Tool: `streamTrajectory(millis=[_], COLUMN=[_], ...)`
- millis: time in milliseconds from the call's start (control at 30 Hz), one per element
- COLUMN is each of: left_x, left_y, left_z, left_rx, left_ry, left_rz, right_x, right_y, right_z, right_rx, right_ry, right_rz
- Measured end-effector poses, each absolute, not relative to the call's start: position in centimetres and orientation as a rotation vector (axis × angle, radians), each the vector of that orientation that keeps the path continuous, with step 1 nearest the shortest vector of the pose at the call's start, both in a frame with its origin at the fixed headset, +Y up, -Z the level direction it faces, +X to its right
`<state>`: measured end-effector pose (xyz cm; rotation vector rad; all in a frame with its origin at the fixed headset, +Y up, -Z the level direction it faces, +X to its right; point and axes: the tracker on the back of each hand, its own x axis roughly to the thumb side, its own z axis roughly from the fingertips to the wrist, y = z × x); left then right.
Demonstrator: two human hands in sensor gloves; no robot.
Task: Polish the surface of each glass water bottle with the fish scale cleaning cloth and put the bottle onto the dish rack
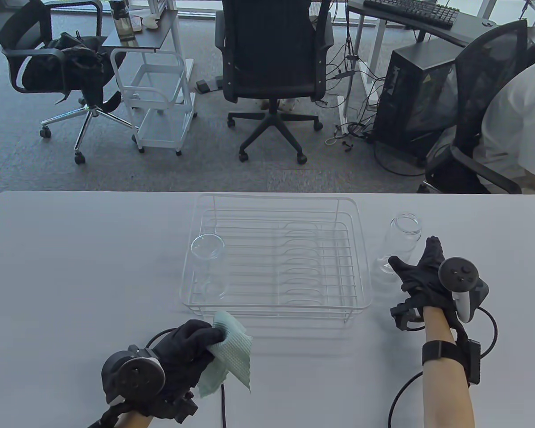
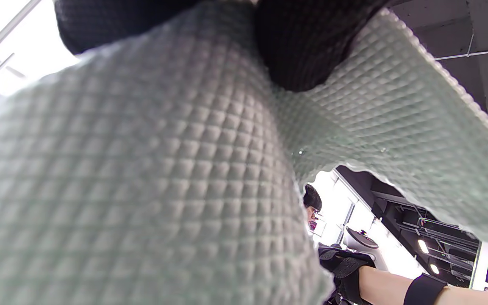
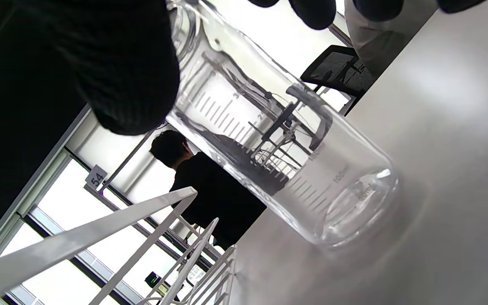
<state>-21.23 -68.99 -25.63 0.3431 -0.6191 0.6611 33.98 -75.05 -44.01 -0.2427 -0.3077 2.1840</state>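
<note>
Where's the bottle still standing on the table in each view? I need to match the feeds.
Table view: bottle right of the dish rack, just beyond the right hand.
Left wrist view: not visible; the cloth fills it.
Right wrist view: centre.
Shared landmark: the dish rack's white wires.

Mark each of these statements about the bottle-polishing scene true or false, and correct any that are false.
1. The left hand grips the green cleaning cloth. True.
2. Both glass bottles are in the dish rack. False: one bottle stands in the rack's left end; the other bottle stands on the table, right of the rack.
3. The right hand is beside the bottle on the table. True.
4. The cloth is draped over the rack's rim. False: it hangs from the left hand, near the rack's front edge.
5. The bottle on the table lies on its side. False: it stands upright, its mouth open at the top.
</note>
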Motion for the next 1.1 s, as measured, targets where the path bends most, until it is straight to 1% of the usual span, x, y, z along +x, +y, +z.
streamTrajectory(millis=[133, 300, 400, 500, 633, 767, 933, 1000, 1100], left_x=[-21.4, -21.5, -21.6, -21.6, -21.5, -21.6, -21.0, -20.9, -20.9], left_y=[-69.3, -69.3, -69.3, -69.2, -69.1, -69.2, -69.1, -69.0, -68.7], left_z=[-25.6, -25.6, -25.6, -25.5, -25.4, -25.4, -24.9, -24.9, -24.8], left_rx=[0.345, 0.371, 0.38, 0.379, 0.386, 0.381, 0.385, 0.391, 0.403], left_ry=[-0.604, -0.594, -0.582, -0.58, -0.588, -0.58, -0.613, -0.62, -0.618], left_rz=[0.647, 0.646, 0.651, 0.644, 0.626, 0.644, 0.613, 0.622, 0.649], right_x=[33.8, 33.7, 33.5, 33.3, 33.4, 33.8, 34.0, 33.4, 31.7], right_y=[-75.3, -76.2, -77.3, -77.6, -76.6, -75.6, -72.9, -71.9, -69.9], right_z=[-45.1, -46.5, -46.7, -46.9, -46.5, -45.4, -43.0, -41.8, -39.8], right_rx=[-0.246, -0.175, -0.208, -0.218, -0.226, -0.206, -0.09, -0.032, 0.042], right_ry=[-0.311, -0.307, -0.416, -0.47, -0.567, -0.603, -0.615, -0.625, -0.701], right_rz=[2.122, 1.955, 1.767, 1.778, 1.916, 1.85, 1.833, 1.795, 1.775])
